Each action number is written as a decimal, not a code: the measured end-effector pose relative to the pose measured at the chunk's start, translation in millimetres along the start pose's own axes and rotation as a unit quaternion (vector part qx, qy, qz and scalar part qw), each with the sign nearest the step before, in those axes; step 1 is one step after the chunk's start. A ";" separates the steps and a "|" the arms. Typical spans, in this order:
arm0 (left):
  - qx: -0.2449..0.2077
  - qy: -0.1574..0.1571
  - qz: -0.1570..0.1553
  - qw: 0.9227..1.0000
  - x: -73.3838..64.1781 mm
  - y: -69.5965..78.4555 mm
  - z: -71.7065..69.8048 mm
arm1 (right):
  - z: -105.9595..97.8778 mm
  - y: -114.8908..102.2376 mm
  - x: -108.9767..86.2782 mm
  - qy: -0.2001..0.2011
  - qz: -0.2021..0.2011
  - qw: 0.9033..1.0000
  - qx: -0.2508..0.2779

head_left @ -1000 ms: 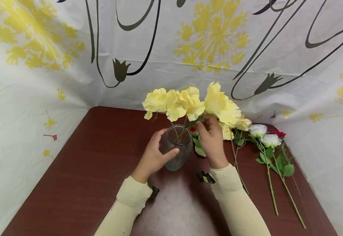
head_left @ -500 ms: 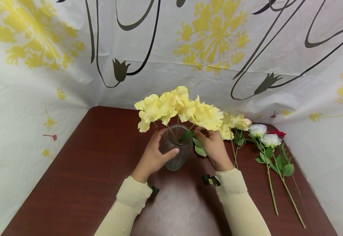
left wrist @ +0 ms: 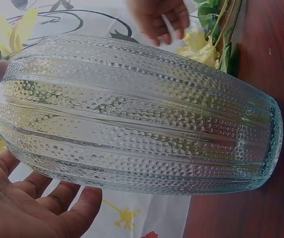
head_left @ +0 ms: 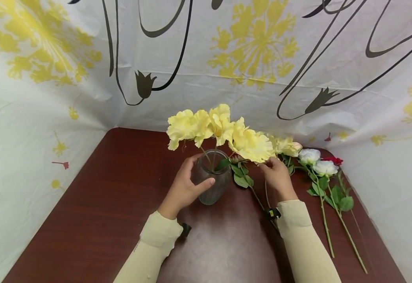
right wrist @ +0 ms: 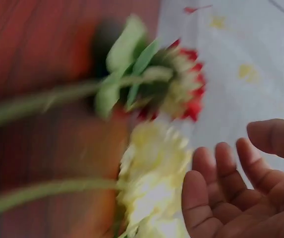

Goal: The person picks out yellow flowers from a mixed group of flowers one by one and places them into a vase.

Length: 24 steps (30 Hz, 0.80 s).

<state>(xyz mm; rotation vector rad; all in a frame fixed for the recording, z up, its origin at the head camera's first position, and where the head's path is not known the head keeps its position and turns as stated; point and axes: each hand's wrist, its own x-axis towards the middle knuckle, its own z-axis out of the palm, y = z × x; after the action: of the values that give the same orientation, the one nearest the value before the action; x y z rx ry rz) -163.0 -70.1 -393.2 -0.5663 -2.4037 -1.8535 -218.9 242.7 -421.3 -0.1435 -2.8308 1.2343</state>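
A ribbed, dimpled glass vase (head_left: 211,190) stands on the table. My left hand (head_left: 184,188) holds it from the left, thumb on the near side and fingers round the far side; the left wrist view shows the vase (left wrist: 146,119) from close by. Yellow artificial flowers (head_left: 252,143) lean out over the vase's mouth, their stems inside and a green leaf (head_left: 222,164) at the rim. To the right, my right hand (head_left: 278,177) is close beside the rightmost yellow bloom. In the right wrist view this hand (right wrist: 241,193) has loosely bent fingers with nothing between them.
A red-and-cream flower (right wrist: 184,91) lies right of the vase, its leaves (head_left: 242,179) showing in the head view. Farther right are more yellow flowers (head_left: 287,146), white roses (head_left: 325,168) and a red flower (head_left: 333,160). A patterned cloth (head_left: 198,90) hangs behind the table.
My right hand brought a yellow flower into the vase, let it go and moved right. The yellow blooms shifted and settled. My left hand stayed on the vase.
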 end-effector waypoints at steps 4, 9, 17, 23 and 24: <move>-0.004 0.000 0.003 1.000 -3.5 14.9 -2.7 | -3.6 19.2 8.2 -0.028 0.030 0.998 -0.039; -0.002 0.003 0.008 1.000 -4.7 16.2 -3.3 | -5.4 36.0 25.1 -0.066 0.047 0.993 -0.081; -0.002 -0.003 0.004 1.000 -4.7 15.0 -2.7 | -7.9 48.4 41.2 -0.170 0.079 0.979 -0.084; -0.002 -0.004 0.002 1.000 -4.5 15.8 -3.0 | -6.5 46.8 42.2 -0.181 0.078 0.977 -0.079; -0.001 -0.004 0.001 1.000 -4.5 16.0 -3.0 | -5.7 46.7 41.7 -0.177 0.081 0.978 -0.076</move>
<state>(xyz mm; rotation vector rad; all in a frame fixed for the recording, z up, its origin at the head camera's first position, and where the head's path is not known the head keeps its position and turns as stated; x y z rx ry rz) -154.3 -70.6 -378.8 -0.5783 -2.4055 -1.8566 -256.8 282.9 -451.3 -0.1801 -3.2818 1.1742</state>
